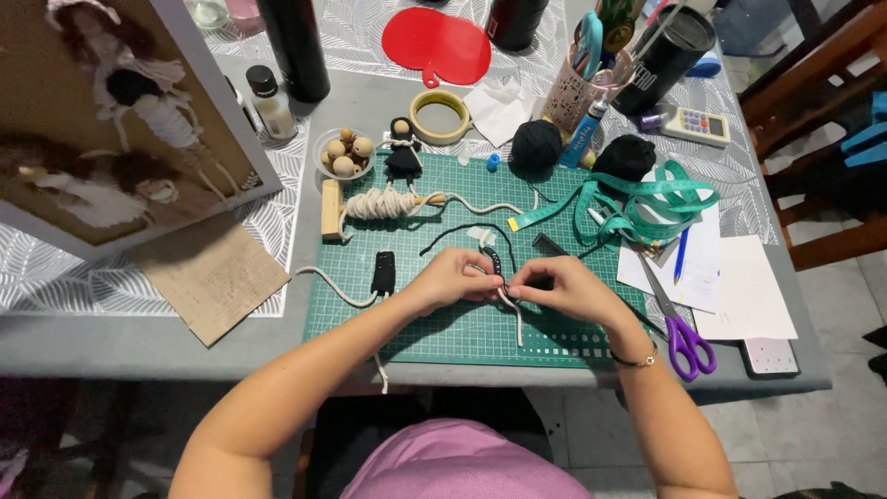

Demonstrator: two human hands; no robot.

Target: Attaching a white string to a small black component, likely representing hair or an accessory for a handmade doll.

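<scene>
Over the green cutting mat (434,328) my left hand (450,277) and my right hand (562,285) meet and pinch a short cream cord (511,319) partly wrapped in black yarn (492,259). The cord's loose end hangs down onto the mat below my fingers. A black yarn strand (453,236) curves away from the wrapped piece toward the left. Another black-wrapped piece (383,273) lies on a long cream rope (328,285) just left of my left hand.
On the mat's far side lie a coil of cream rope (383,203), a wooden block (330,209) and a small black doll (403,148). Purple-handled scissors (682,337), green tape measure (637,199), papers (748,296), two black yarn balls (536,143), bead bowl (344,154), tape roll (440,115) surround it.
</scene>
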